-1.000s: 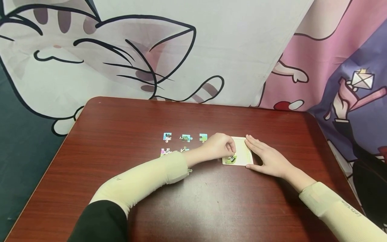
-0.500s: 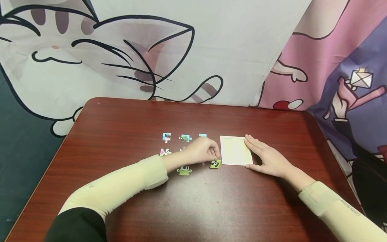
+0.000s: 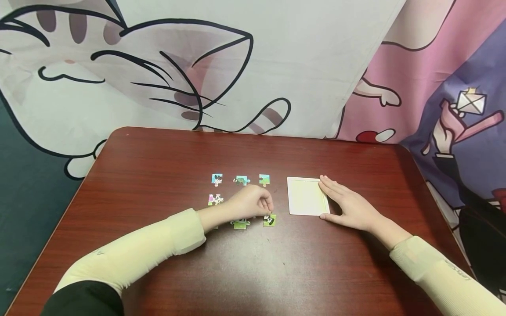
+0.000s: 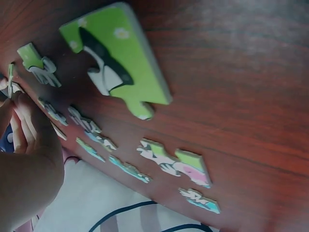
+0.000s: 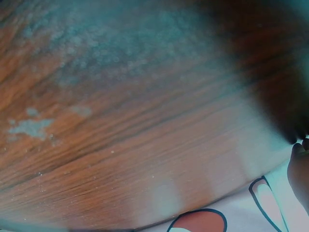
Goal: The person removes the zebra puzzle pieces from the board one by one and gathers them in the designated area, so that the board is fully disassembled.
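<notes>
My left hand pinches a green puzzle piece with a black-and-white figure, low over the table at the right end of the nearest row. In the left wrist view the fingertips grip that puzzle piece on its edge. Beside the hand lies another green puzzle piece, partly covered by it. My right hand rests with extended fingers along the right edge of a square cream puzzle tray. Only a bit of the right hand shows in the right wrist view.
Three blue-topped puzzle pieces form the far row: a left piece, a middle piece and a right piece. A pink-and-white piece lies nearer. The brown table meets a cat-print cloth behind.
My left hand has moved left from over the tray to the loose pieces, carrying the green puzzle piece out of the tray. The right hand has stayed on the tray's edge.
</notes>
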A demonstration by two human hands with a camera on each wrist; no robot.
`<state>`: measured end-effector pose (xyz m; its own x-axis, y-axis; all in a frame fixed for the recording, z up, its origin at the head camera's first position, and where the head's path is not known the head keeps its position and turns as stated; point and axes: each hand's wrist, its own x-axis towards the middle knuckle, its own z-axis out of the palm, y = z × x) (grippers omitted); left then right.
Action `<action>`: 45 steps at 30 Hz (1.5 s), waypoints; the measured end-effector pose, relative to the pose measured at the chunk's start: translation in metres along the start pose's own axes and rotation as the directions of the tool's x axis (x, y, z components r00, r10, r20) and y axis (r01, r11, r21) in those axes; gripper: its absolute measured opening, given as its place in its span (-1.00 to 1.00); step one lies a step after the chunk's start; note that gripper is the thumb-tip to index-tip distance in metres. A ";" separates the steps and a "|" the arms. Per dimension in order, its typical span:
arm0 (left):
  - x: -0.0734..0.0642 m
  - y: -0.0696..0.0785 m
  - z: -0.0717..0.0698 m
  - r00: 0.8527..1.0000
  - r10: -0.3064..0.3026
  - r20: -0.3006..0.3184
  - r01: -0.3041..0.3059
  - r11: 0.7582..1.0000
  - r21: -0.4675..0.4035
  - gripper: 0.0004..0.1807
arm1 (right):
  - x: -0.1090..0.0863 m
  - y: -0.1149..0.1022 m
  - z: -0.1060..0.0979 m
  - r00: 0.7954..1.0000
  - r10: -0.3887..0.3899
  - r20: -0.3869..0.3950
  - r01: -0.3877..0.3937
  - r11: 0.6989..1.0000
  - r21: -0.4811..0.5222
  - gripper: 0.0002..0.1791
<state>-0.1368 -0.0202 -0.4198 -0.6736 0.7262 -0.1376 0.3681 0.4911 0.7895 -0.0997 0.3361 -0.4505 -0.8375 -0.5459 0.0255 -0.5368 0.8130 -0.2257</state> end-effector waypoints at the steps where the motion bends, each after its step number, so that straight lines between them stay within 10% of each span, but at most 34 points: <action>1: 0.000 -0.001 0.000 1.000 -0.004 0.002 0.004 1.000 0.001 -0.92 | 0.000 0.000 0.000 1.000 -0.002 -0.001 0.002 1.000 0.001 0.10; 45: -0.005 -0.012 -0.005 0.999 0.022 0.030 -0.024 0.997 0.070 -0.89 | 0.002 -0.005 -0.005 0.999 0.021 0.026 -0.021 1.000 0.007 0.07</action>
<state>-0.1408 -0.0325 -0.4259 -0.6462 0.7506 -0.1382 0.4281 0.5064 0.7485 -0.0990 0.3323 -0.4450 -0.8455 -0.5339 -0.0046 -0.5183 0.8229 -0.2325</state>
